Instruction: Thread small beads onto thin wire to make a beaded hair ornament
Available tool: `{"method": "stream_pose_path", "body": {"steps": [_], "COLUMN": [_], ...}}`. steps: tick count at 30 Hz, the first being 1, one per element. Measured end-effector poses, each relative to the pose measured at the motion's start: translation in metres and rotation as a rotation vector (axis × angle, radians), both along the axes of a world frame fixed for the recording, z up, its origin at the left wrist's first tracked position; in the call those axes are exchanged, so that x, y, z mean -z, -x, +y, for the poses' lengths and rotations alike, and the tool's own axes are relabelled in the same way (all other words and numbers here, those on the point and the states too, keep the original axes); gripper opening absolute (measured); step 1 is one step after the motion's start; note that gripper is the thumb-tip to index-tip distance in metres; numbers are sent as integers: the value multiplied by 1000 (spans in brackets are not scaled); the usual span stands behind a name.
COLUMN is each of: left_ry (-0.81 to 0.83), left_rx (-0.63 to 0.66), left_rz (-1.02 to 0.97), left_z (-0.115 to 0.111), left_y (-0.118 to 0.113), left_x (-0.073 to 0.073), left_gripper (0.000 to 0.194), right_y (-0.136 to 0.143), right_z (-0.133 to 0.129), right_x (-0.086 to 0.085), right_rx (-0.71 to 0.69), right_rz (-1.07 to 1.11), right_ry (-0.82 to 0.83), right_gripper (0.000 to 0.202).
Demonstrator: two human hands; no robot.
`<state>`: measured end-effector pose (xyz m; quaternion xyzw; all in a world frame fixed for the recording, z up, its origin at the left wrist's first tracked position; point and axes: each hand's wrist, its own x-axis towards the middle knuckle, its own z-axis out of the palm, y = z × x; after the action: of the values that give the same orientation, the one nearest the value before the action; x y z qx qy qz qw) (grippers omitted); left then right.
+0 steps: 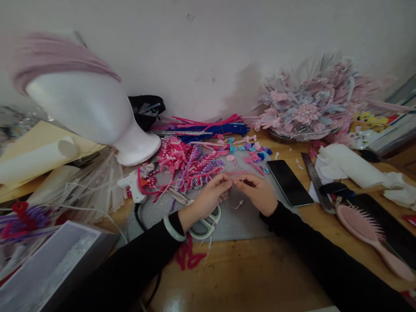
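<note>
Above the grey cutting mat (247,227), my left hand (212,195) and my right hand (256,190) meet fingertip to fingertip, both closed in a pinch. What they hold is too small to make out; a thin pink strand shows just behind the fingertips. Below them hangs or lies a fine strand with small shiny beads (239,204); I cannot tell whether it joins the fingers. Green-handled scissors (204,227) lie partly hidden under my left wrist. Beyond the hands are a pile of pink pipe-cleaner pieces (173,158) and small pink and blue fuzzy pieces (251,149).
A white mannequin head (87,104) and a glue gun (133,186) stand left. At right are a phone (289,182), a metal ruler (316,182), a pink hairbrush (364,229) and a paper roll (354,164). A decorated pink headpiece (305,108) sits behind.
</note>
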<state>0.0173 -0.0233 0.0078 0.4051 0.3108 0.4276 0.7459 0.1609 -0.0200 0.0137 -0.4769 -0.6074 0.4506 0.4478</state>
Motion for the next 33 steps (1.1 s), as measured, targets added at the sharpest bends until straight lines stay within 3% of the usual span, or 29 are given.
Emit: {"method": "stream_pose_path", "body": {"steps": [8,13,20,33], "left_ry": [18,47,106,93], "left_rx": [-3,2,2,-7], "left_rz": [97,73,105,108], "left_z": [1,1,0,1], "left_y": [-1,-1,-2,0], "left_x": [-1,-1,-4,0], "left_gripper": [22,23,21,18], "right_y": [3,3,-4,-15], "right_z": [2,3,5,11], "right_x": [-2,-3,-10,-5], "right_rx": [44,32,-11,94], "right_rz": [149,157,6,-119], "right_ry": [241,285,181,-10], "right_gripper": [17,17,12,16]}}
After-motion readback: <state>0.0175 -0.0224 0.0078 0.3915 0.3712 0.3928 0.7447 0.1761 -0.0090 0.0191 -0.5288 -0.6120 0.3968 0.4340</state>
